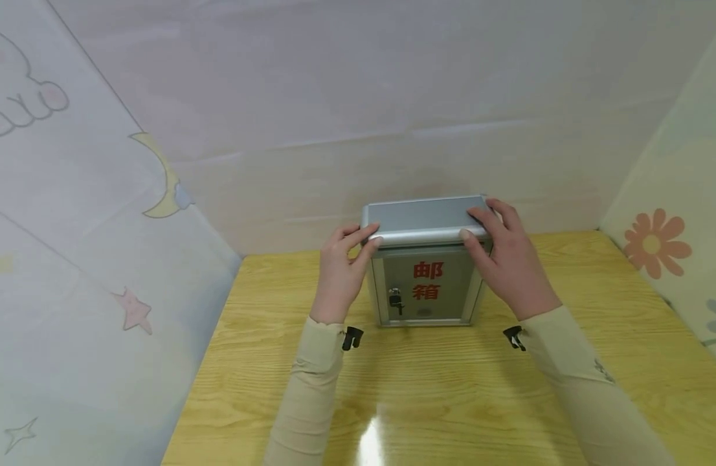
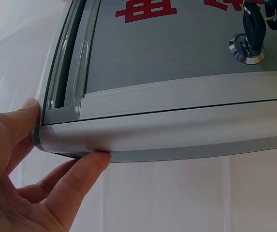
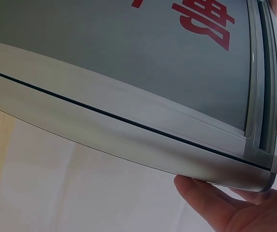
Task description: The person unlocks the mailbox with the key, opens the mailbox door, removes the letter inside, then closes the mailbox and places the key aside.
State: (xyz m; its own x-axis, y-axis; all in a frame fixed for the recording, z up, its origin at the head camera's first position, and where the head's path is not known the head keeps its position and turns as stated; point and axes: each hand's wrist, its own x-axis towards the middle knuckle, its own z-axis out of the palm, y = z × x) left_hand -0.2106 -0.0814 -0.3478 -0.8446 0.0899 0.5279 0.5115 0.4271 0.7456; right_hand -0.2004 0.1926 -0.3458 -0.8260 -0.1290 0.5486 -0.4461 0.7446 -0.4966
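Note:
A grey metal mailbox [image 1: 425,217] with red characters on its front stands upright at the back of the wooden table. Its front lock [image 2: 247,50] has a black-headed key [image 1: 396,301] in it. My left hand [image 1: 340,272] grips the top left corner, thumb at the upper front edge and fingers around the side. The top right corner is held by my right hand [image 1: 512,259], its thumb on the front edge and fingers over the top. In both wrist views the fingertips touch the box's rim; its back is hidden.
The wooden table [image 1: 428,388] spreads out in front of the box. Close behind rises a pale cloth backdrop [image 1: 393,116]. Printed panels flank the table, with a moon [image 1: 166,194] on the left and a red flower [image 1: 658,243] on the right.

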